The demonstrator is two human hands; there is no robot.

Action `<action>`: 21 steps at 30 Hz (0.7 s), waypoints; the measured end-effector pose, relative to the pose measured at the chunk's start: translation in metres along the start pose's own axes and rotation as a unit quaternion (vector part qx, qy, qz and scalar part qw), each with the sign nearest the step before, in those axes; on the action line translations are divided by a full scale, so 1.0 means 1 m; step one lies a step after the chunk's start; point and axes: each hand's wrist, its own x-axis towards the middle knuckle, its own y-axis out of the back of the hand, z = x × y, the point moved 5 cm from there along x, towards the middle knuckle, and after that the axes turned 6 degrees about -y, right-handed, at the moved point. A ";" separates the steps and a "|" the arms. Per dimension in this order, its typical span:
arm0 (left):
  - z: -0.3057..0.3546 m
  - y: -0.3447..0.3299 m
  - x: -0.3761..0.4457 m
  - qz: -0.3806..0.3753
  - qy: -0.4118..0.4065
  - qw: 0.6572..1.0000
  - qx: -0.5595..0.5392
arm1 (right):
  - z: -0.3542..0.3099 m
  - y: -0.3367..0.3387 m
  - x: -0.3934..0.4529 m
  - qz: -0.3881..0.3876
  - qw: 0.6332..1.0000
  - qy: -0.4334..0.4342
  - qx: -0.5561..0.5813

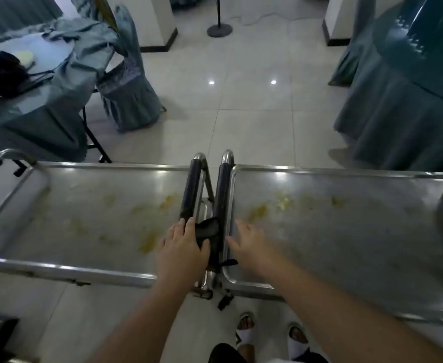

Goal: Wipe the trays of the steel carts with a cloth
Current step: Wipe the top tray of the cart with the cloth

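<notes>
Two trays, left tray [84, 218] beside right tray [346, 226], handles [207, 195] between.

- Left tray [89, 205]: brushed steel, dull sheen, yellow smears beyond the fingertips.
- Right tray [346, 226]: same steel, smeared.
- Handles [191, 187]: dark matt sleeves, polished ends.

No readable text, label, brand, number or sign anywhere in my head view. Checked steel cart trays, handles, table covers, floor: nothing legible.
</notes>
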 end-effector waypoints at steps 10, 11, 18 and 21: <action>-0.063 -0.016 -0.018 0.000 0.033 0.999 -0.011 | -0.047 -0.036 0.003 0.004 0.980 -0.139 0.142; -0.066 -0.017 -0.019 0.002 0.035 0.999 -0.018 | -0.048 -0.035 0.002 0.011 0.980 -0.139 0.140; -0.077 -0.013 -0.022 0.008 0.034 0.999 -0.033 | -0.052 -0.040 0.003 0.039 0.982 -0.124 0.140; -0.077 -0.010 -0.021 0.009 0.027 0.999 -0.033 | -0.050 -0.044 0.009 0.022 0.976 -0.130 0.171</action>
